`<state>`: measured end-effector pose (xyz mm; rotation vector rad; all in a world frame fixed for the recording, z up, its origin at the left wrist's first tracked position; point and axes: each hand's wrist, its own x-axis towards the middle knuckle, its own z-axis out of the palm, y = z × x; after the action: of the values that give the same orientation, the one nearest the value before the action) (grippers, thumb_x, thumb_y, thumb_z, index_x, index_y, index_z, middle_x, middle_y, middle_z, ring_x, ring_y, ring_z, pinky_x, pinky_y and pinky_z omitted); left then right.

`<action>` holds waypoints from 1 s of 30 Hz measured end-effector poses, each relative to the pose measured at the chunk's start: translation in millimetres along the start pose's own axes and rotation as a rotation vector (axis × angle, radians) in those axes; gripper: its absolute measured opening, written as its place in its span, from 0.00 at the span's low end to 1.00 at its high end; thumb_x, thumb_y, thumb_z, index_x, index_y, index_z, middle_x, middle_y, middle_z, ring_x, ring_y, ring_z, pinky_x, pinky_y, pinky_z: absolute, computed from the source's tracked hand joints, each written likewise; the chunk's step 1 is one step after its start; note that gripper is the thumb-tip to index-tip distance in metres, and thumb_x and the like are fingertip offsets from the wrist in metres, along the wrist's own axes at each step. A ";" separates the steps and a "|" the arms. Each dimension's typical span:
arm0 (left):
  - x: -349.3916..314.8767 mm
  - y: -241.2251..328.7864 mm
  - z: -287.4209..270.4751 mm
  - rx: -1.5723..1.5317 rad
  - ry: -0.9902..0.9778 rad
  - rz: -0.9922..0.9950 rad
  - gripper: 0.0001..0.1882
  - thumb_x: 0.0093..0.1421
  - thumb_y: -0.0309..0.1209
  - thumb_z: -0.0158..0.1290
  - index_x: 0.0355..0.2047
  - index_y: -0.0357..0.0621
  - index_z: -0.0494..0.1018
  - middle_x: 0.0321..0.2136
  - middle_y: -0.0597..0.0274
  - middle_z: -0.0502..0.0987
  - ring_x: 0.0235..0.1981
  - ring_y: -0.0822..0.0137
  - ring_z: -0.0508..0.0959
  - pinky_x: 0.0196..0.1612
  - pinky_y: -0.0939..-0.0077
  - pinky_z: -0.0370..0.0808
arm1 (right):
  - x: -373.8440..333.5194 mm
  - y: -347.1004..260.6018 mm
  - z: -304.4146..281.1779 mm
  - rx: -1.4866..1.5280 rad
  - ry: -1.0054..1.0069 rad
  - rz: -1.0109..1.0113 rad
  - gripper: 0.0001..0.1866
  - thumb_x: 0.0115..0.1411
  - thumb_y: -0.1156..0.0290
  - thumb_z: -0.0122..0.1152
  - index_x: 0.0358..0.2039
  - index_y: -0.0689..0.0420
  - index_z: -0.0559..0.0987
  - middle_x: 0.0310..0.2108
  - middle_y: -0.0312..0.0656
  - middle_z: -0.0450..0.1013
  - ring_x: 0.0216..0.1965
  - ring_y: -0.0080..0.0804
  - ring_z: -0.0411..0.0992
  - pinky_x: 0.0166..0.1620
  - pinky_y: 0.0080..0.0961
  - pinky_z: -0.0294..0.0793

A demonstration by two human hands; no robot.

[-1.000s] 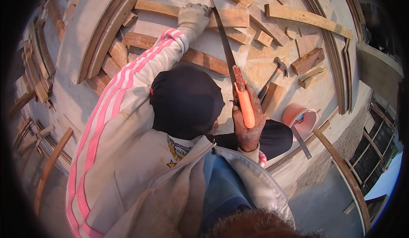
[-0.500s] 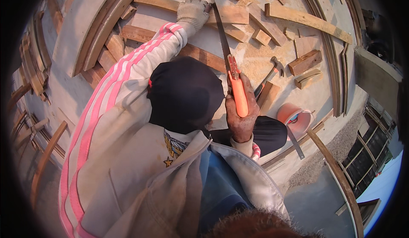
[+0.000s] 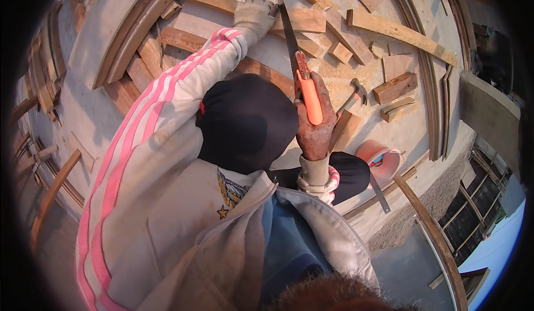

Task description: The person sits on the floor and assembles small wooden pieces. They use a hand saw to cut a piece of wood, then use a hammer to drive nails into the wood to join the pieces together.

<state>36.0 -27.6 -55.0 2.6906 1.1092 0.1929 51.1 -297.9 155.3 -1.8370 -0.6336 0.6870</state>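
Note:
My right hand [image 3: 317, 136], bare, is closed round the orange handle of a handsaw [image 3: 310, 97]. The saw's long blade points away from me and crosses a wooden board [image 3: 306, 20] near my left hand [image 3: 254, 17]. That hand wears a pale work glove, and its fingers are bent over the same board, just left of the blade. The blade's far tip reaches the top of the view. My dark-clad knee [image 3: 247, 123] is raised between my arms, below the board.
Wood offcuts [image 3: 340, 52] and sawdust lie about the blade. To the right are a hammer [image 3: 359, 91], a short wood block [image 3: 395, 87] and a long board [image 3: 403, 34]. A pink bucket [image 3: 384, 163] stands near my other knee. Long planks [image 3: 139, 30] lie at the left.
My right hand has pushed the saw forward, away from me, along its line. My left hand stays on the board. The whole view has shifted slightly.

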 end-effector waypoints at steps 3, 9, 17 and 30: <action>0.1 2.1 -1.0 0.002 -0.025 -0.044 0.23 0.74 0.52 0.46 0.42 0.53 0.86 0.43 0.60 0.86 0.51 0.53 0.81 0.54 0.50 0.75 | 26.3 13.6 12.5 0.094 -0.035 0.053 0.33 0.61 0.81 0.59 0.69 0.64 0.72 0.58 0.54 0.77 0.51 0.37 0.78 0.56 0.29 0.76; 1.1 4.7 -10.0 0.053 -0.092 -0.066 0.20 0.73 0.48 0.47 0.50 0.54 0.83 0.47 0.62 0.85 0.53 0.53 0.80 0.54 0.49 0.76 | -105.7 -29.1 -50.0 -0.203 0.017 0.129 0.33 0.56 0.82 0.58 0.66 0.62 0.75 0.54 0.54 0.81 0.53 0.39 0.82 0.59 0.31 0.78; -1.4 4.5 -2.8 0.045 -0.041 -0.082 0.23 0.74 0.52 0.46 0.42 0.54 0.86 0.44 0.60 0.86 0.51 0.54 0.82 0.53 0.51 0.76 | 11.5 27.7 9.5 -0.005 -0.017 -0.109 0.34 0.59 0.81 0.59 0.68 0.64 0.71 0.58 0.55 0.78 0.52 0.45 0.81 0.58 0.33 0.77; 1.2 4.3 -6.0 0.030 -0.065 -0.059 0.22 0.73 0.51 0.46 0.44 0.54 0.86 0.45 0.62 0.86 0.51 0.53 0.81 0.54 0.50 0.76 | 32.1 26.6 11.9 0.109 -0.083 0.055 0.33 0.60 0.79 0.60 0.67 0.65 0.72 0.61 0.57 0.76 0.58 0.45 0.79 0.62 0.34 0.75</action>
<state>38.6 -28.8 -48.1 2.6654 1.1794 0.0797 68.0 -276.9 121.4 -1.7372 -0.5895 0.8221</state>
